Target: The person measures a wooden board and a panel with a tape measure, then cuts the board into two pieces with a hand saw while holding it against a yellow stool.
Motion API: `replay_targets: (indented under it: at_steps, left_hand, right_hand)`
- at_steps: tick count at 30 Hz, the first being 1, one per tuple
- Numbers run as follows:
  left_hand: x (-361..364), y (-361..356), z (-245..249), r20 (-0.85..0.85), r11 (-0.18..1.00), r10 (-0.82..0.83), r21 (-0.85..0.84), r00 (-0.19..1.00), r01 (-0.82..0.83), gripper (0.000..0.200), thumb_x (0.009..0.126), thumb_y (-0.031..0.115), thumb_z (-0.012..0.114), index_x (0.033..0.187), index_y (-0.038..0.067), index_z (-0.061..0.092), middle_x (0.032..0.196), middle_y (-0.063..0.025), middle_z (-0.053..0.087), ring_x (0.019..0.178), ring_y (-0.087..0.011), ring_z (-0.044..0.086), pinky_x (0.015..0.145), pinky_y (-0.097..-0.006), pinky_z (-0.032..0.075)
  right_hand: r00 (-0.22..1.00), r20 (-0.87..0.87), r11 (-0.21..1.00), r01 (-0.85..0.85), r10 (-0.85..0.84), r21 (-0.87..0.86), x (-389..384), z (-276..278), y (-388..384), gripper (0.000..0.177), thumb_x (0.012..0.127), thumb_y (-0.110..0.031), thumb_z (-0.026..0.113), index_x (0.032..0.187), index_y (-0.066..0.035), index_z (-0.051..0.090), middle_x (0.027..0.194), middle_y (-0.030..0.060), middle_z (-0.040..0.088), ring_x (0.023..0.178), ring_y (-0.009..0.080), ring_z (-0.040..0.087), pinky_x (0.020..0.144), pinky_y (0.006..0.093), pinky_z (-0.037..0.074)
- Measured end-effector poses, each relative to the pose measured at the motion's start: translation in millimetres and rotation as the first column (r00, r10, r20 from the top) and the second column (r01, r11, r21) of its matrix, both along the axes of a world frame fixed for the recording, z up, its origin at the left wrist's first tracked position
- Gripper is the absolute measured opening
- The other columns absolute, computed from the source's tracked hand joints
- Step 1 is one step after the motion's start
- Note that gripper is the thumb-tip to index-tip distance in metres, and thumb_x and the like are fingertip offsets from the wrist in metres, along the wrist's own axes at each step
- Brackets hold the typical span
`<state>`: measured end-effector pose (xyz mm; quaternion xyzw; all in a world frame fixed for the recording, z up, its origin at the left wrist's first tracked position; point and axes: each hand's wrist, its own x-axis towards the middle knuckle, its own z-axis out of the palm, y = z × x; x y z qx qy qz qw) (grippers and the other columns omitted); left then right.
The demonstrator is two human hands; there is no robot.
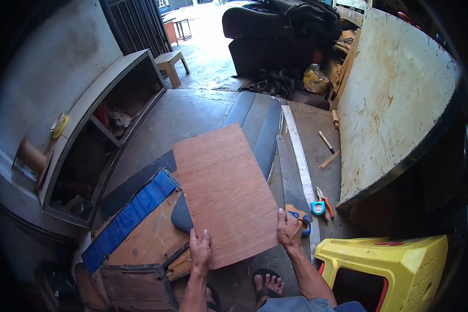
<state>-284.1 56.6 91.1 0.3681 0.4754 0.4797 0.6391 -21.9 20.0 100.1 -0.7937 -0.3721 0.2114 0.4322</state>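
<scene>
A thin reddish-brown plywood sheet (226,192) is held up, tilted, in front of me. My left hand (200,250) grips its lower left edge, thumb on the face and the other fingers mostly hidden behind. On the lower right edge, my right hand (289,229) is closed around the board in the same way. Just beyond the right hand lies a handsaw with a blue and orange handle (306,224), its blade (291,174) stretching away over the floor. Part of a dark padded piece (181,214) shows from under the sheet's left side.
A long pale straight strip (298,156) lies beside the saw. Near it are a teal tape measure (317,208), orange-handled pliers (326,203) and a marker (326,141). A yellow stool (395,260) sits at lower right. Wooden panels with blue covering (132,218) lie left; a large white board (400,99) leans right.
</scene>
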Motion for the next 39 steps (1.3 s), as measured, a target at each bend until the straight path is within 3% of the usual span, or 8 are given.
replay_targets:
  at_steps: [8, 11, 14, 17, 26, 30, 32, 39]
  left_hand:
    - [-11, 5, -17, -0.200, 0.960, 0.279, 0.035, 0.939, -0.278, 0.031, 0.105, 0.016, 0.051, 0.126, -0.006, 0.049, 0.122, -0.0167, 0.062, 0.105, -0.0194, 0.061, 0.090, -0.0350, 0.050]
    - [-30, 24, 18, -0.292, 0.717, 0.668, 0.007, 0.684, -0.697, 0.047, 0.106, 0.026, 0.046, 0.138, -0.008, 0.039, 0.133, -0.0231, 0.053, 0.111, -0.0298, 0.061, 0.095, -0.0399, 0.052]
    - [-62, 24, 20, -0.235, 0.716, 0.654, -0.114, 0.719, -0.688, 0.063, 0.106, 0.035, 0.043, 0.151, -0.004, 0.022, 0.145, -0.0269, 0.042, 0.125, -0.0375, 0.055, 0.103, -0.0456, 0.050]
    - [-39, 12, 4, -0.256, 0.619, 0.725, -0.164, 0.640, -0.768, 0.073, 0.105, 0.038, 0.043, 0.157, 0.002, 0.006, 0.152, -0.0267, 0.033, 0.131, -0.0375, 0.049, 0.104, -0.0501, 0.049]
    - [-16, -43, -73, -0.164, 0.742, 0.437, -0.490, 0.885, -0.457, 0.037, 0.102, 0.020, 0.048, 0.134, 0.007, 0.035, 0.130, -0.0182, 0.049, 0.112, -0.0318, 0.059, 0.084, -0.0520, 0.054]
    - [-15, -36, -79, -0.719, 0.800, 0.450, 0.060, 0.530, -0.598, 0.042, 0.092, 0.010, 0.058, 0.127, 0.002, 0.036, 0.121, -0.0178, 0.046, 0.105, -0.0332, 0.056, 0.091, -0.0452, 0.047]
    - [-8, -26, -47, -0.822, 0.812, 0.563, 0.530, 0.089, -0.244, 0.042, 0.086, 0.005, 0.059, 0.123, -0.002, 0.041, 0.118, -0.0202, 0.046, 0.106, -0.0375, 0.053, 0.096, -0.0457, 0.041]
    - [53, 112, -45, -0.895, 0.786, 0.197, 0.388, 0.400, 0.481, 0.030, 0.091, 0.016, 0.057, 0.117, 0.002, 0.062, 0.119, -0.0208, 0.059, 0.114, -0.0407, 0.052, 0.101, -0.0524, 0.041]
  right_hand:
    - [0.964, 0.266, 0.978, 0.067, -0.013, -0.196, 13, -14, -10, 0.055, 0.099, -0.053, 0.052, 0.071, -0.008, 0.068, 0.063, 0.0242, 0.062, 0.065, 0.0466, 0.065, 0.060, 0.0533, 0.051]
    - [0.962, 0.248, 0.974, 0.158, -0.115, -0.160, 41, -24, -32, 0.054, 0.097, -0.053, 0.055, 0.070, -0.008, 0.068, 0.060, 0.0223, 0.061, 0.061, 0.0456, 0.064, 0.058, 0.0527, 0.050]
    - [0.930, 0.367, 0.994, 0.010, 0.031, -0.112, 49, -40, -49, 0.041, 0.091, -0.042, 0.065, 0.094, -0.002, 0.069, 0.091, 0.0200, 0.073, 0.085, 0.0369, 0.070, 0.075, 0.0475, 0.052]
    - [0.991, -0.007, 0.957, -0.131, 0.134, -0.259, 43, -50, -44, 0.040, 0.090, -0.036, 0.066, 0.107, 0.000, 0.068, 0.106, 0.0202, 0.071, 0.099, 0.0355, 0.068, 0.087, 0.0453, 0.051]
    - [0.971, 0.056, 0.935, -0.207, 0.233, -0.288, 40, -63, -60, 0.032, 0.090, -0.027, 0.065, 0.107, 0.000, 0.068, 0.102, 0.0211, 0.070, 0.097, 0.0370, 0.068, 0.089, 0.0445, 0.052]
    - [0.917, 0.301, 0.934, -0.164, 0.263, -0.316, 49, -73, -80, 0.033, 0.084, -0.015, 0.065, 0.115, -0.002, 0.063, 0.107, 0.0219, 0.064, 0.099, 0.0405, 0.062, 0.088, 0.0476, 0.050]
    - [0.894, 0.316, 0.917, -0.205, 0.318, -0.343, 47, -74, -82, 0.037, 0.081, -0.009, 0.063, 0.117, -0.003, 0.060, 0.111, 0.0199, 0.061, 0.104, 0.0397, 0.058, 0.085, 0.0490, 0.050]
    - [0.727, 0.641, 0.955, -0.067, 0.246, -0.290, 36, -110, -65, 0.032, 0.079, -0.007, 0.062, 0.111, -0.008, 0.064, 0.108, 0.0118, 0.060, 0.105, 0.0298, 0.057, 0.089, 0.0457, 0.042]
